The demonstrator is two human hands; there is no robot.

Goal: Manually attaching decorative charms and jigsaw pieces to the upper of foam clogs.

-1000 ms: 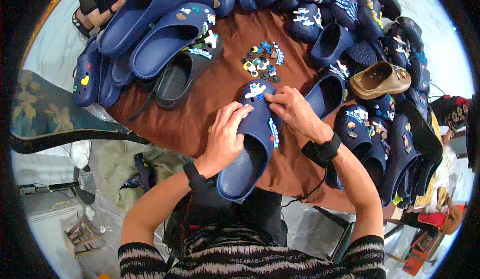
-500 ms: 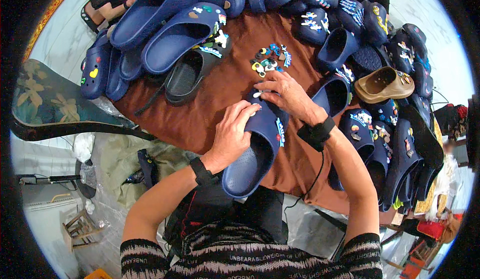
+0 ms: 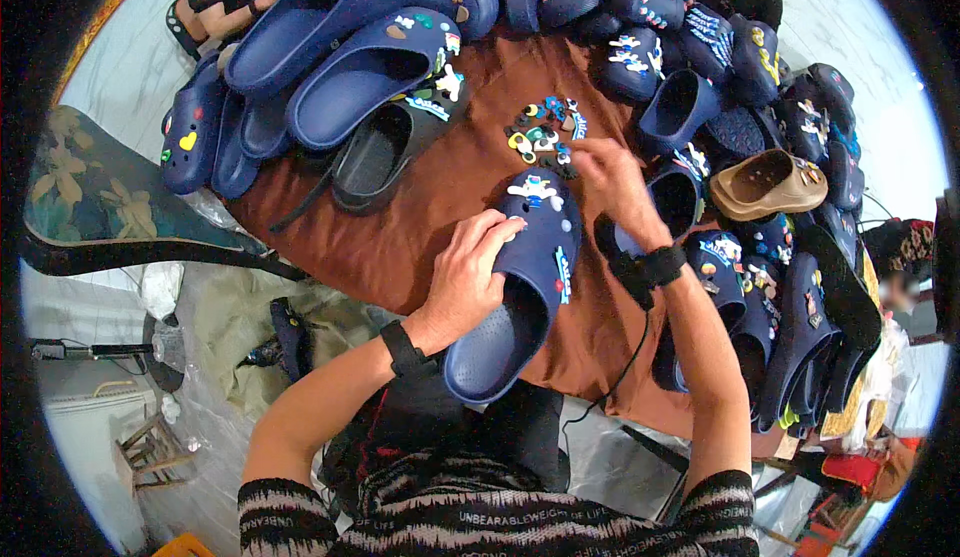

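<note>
My left hand (image 3: 462,279) grips a navy clog (image 3: 537,247) by its upper, thumb and fingers closed around the near side of the toe part. The clog lies tilted in front of me, its heel toward my body. A white and blue figure charm (image 3: 533,191) sits on its toe, with pale round charms beside it and a blue-white lettered charm (image 3: 564,275) on its right side. To the right of the toe, my right hand (image 3: 617,189) hovers, its fingers smeared by motion. A small pile of colourful charms (image 3: 540,142) lies just beyond the clog.
Several decorated navy clogs (image 3: 370,77) are heaped at the far left, beside a black clog (image 3: 372,162). More clogs and a tan clog (image 3: 765,189) crowd the right side. A brown cloth (image 3: 350,247) covers the table. Other people sit across it.
My right hand has lifted off the clog's toe and moved right, uncovering the white and blue figure charm. My left hand keeps its hold.
</note>
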